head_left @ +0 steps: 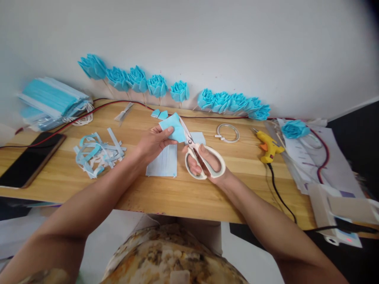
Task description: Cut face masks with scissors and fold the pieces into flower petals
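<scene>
Wooden tabletop [242,173] below, I had my left hand [154,142] pinching blue fabric [172,121], right hand [209,157] gripping scissors [190,142]; slippage risked miscuts.

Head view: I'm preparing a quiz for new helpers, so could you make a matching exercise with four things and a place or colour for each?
1. Scissors
2. Phone
3. Glue gun
4. Row of blue flowers

A. along the wall
B. at the left end of the table
C. in the right hand
D. yellow

Pairs: 1-C, 2-B, 3-D, 4-A
</scene>
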`<control>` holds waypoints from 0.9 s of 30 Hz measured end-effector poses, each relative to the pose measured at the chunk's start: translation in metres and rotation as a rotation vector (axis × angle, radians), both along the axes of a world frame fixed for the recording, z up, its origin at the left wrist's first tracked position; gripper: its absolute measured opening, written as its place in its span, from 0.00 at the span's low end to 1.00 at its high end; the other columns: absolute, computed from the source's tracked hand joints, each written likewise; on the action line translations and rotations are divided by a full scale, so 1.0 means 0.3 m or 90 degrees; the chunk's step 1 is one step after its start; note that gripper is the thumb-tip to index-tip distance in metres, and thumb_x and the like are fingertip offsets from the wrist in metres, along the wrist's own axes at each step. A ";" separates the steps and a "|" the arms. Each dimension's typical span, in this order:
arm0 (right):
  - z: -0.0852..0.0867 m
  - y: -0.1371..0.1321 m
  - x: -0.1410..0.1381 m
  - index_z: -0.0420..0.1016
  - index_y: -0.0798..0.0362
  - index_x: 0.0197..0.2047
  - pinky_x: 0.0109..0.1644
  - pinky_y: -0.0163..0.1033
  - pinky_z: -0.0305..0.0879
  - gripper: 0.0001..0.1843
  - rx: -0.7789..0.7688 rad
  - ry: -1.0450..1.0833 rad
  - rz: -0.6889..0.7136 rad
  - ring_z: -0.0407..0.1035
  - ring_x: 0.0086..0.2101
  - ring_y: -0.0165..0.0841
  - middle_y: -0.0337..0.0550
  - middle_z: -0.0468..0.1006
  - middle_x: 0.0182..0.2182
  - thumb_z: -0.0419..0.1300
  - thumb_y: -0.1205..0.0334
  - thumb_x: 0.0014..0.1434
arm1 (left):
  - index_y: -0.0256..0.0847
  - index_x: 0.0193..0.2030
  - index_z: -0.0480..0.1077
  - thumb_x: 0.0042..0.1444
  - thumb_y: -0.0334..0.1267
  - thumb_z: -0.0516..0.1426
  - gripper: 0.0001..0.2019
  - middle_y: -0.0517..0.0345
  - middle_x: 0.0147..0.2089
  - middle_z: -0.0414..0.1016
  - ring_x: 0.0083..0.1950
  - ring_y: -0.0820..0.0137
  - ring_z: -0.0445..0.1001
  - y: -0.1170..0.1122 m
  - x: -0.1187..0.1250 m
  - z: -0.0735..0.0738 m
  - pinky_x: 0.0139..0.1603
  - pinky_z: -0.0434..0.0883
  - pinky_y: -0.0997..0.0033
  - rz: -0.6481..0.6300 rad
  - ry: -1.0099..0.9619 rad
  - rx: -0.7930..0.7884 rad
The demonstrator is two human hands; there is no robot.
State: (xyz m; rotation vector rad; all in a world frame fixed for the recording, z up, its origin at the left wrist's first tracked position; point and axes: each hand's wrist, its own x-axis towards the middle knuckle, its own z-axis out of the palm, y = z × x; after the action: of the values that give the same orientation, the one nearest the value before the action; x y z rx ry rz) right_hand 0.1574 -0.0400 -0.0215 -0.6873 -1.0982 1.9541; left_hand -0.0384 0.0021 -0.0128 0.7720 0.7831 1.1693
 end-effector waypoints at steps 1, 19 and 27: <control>0.002 -0.001 0.000 0.75 0.57 0.43 0.16 0.31 0.55 0.31 -0.001 -0.002 -0.002 0.56 0.14 0.23 0.30 0.67 0.17 0.64 0.35 0.56 | 0.34 0.36 0.80 0.54 0.34 0.69 0.05 0.55 0.33 0.83 0.31 0.74 0.80 0.000 0.000 0.001 0.31 0.77 0.79 0.002 0.000 -0.001; 0.009 -0.001 0.007 0.76 0.58 0.43 0.16 0.31 0.53 0.29 0.032 -0.058 -0.031 0.54 0.13 0.22 0.30 0.66 0.15 0.64 0.37 0.57 | 0.34 0.38 0.80 0.49 0.37 0.72 0.12 0.56 0.33 0.83 0.31 0.73 0.80 0.011 -0.010 -0.009 0.30 0.79 0.79 -0.012 -0.015 0.016; 0.004 -0.003 0.008 0.75 0.56 0.42 0.26 0.34 0.66 0.29 0.045 -0.008 0.058 0.60 0.18 0.24 0.31 0.68 0.19 0.61 0.35 0.60 | 0.36 0.36 0.80 0.44 0.43 0.74 0.17 0.58 0.31 0.82 0.28 0.74 0.79 0.019 -0.019 -0.023 0.28 0.78 0.78 -0.006 -0.021 0.052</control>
State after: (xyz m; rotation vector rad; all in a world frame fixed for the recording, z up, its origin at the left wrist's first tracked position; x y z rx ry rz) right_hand 0.1598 -0.0408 -0.0204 -0.6227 -1.2198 1.9785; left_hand -0.0440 0.0077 -0.0197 0.8211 0.7078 1.2075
